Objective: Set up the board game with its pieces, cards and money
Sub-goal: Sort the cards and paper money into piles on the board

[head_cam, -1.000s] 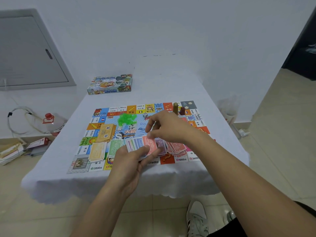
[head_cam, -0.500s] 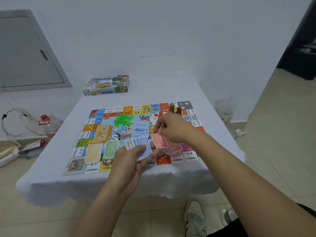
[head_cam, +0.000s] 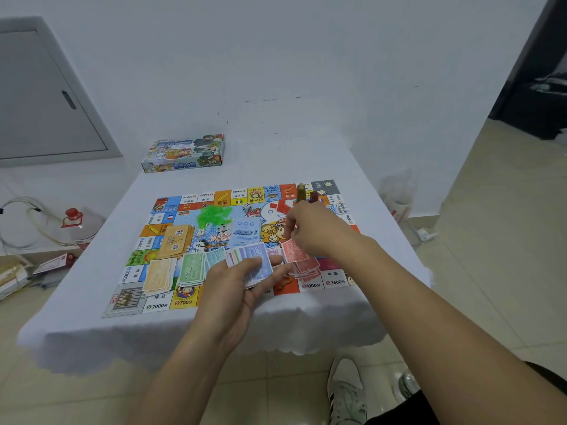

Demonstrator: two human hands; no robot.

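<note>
the board [head_cam: 333, 191] lay on the table [head_cam: 92, 302] with tan [head_cam: 158, 273], green [head_cam: 190, 269] and red money piles [head_cam: 305, 266] sorted, while the left hand [head_cam: 239, 289] gripped unsorted notes [head_cam: 256, 262] and the right hand [head_cam: 319, 231] seemingly pinched a red note [head_cam: 293, 251].

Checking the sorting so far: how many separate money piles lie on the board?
4, maybe more under the hands: tan pile near the jail corner, green pile beside it, pale teal pile partly behind the left hand, red pile under the right hand.
</note>
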